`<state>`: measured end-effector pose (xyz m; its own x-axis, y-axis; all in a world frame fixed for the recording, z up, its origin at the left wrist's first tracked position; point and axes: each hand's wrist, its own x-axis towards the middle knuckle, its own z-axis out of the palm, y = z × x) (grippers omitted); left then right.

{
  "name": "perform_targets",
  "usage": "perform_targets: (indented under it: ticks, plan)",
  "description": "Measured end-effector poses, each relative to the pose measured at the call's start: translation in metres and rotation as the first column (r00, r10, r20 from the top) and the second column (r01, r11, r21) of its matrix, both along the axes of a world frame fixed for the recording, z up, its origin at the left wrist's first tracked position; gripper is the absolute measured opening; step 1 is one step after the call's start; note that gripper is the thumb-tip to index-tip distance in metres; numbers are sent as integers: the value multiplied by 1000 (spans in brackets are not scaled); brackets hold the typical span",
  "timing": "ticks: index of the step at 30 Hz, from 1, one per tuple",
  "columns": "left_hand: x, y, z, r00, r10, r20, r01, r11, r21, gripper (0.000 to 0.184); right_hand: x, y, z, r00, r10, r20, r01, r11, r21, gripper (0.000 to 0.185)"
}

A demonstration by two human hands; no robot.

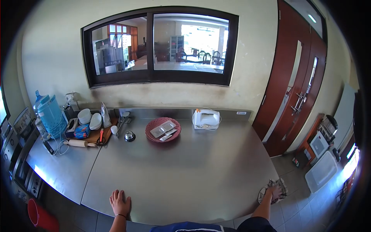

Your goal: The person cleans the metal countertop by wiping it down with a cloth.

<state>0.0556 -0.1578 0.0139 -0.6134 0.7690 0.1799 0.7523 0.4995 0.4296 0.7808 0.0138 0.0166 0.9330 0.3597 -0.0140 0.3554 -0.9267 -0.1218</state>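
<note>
My left hand (pixel 119 202) lies flat near the front edge of the steel table (pixel 174 178), fingers spread, with nothing in it. At the table's right front corner my right hand (pixel 275 191) presses on a checked cloth (pixel 283 186) and holds it. The cloth is bunched around the fingers and hangs partly over the edge. My right fingertips are partly lost in its folds.
Along the back stand a pink woven basket (pixel 148 134) with small packets, a white hand mixer (pixel 206 118) and a call bell (pixel 130 136). On the left are a rolling pin (pixel 78 143), bowls (pixel 84 116), scissors (pixel 101 137) and a blue water container (pixel 51 116). A red bin (pixel 37 214) stands below.
</note>
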Motion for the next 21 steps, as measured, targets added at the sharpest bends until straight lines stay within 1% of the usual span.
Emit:
perform_targets:
  ticks: [2,3,4,5,6,7,8,9,10,11,13,16,18,19,20,21]
  plan:
    - [1,1,0,1000,10,-2,-10,1000,0,53,-7,30,-18,987,134,93,-131,991,-37,52]
    - [1,0,-1,1000,12,-4,-12,1000,8,52,-34,40,-7,950,274,153,-278,961,6,54]
    - [1,0,0,1000,14,-8,-13,1000,10,52,-51,60,-19,871,425,244,-448,893,43,53]
    - [2,1,0,1000,13,-12,-13,1000,11,52,-70,77,-30,762,553,337,-604,795,62,53]
    - [2,0,1,1000,13,-16,-13,1000,13,52,-115,84,-6,712,658,246,-693,715,92,51]
    - [2,0,1,1000,12,-15,-12,1000,12,52,-147,98,-12,610,771,182,-791,608,75,57]
    - [2,-1,0,1000,10,-14,-10,1000,10,52,-187,103,-17,429,863,267,-899,437,30,57]
    - [1,0,0,1000,7,-14,-7,1000,11,52,-236,98,2,314,936,160,-949,302,96,58]
    - [0,0,0,1000,10,-16,-10,1000,13,52,-273,94,-1,140,965,221,-976,98,194,56]
    - [0,-2,-1,1000,13,-14,-13,1000,14,52,-309,86,-1,2,971,239,-981,-43,187,57]
    - [1,-2,-1,1000,17,-4,-17,1000,16,51,-355,72,-1,-247,907,341,-929,-322,182,56]
    - [0,-1,1,1000,17,7,-17,1000,20,50,-369,89,0,-236,939,248,-954,-273,125,54]
    - [-1,-1,-1,1000,16,0,-16,1000,25,50,-353,118,-7,-148,974,171,-978,-170,119,51]
    - [-1,-1,1,1000,11,6,-11,1000,21,49,-340,131,-8,-64,983,171,-989,-85,121,51]
    - [0,0,1,1000,13,4,-13,1000,17,49,-324,137,4,63,989,133,-995,51,91,51]
    - [0,0,2,1000,13,0,-13,1000,11,49,-304,150,4,159,984,77,-980,148,134,56]
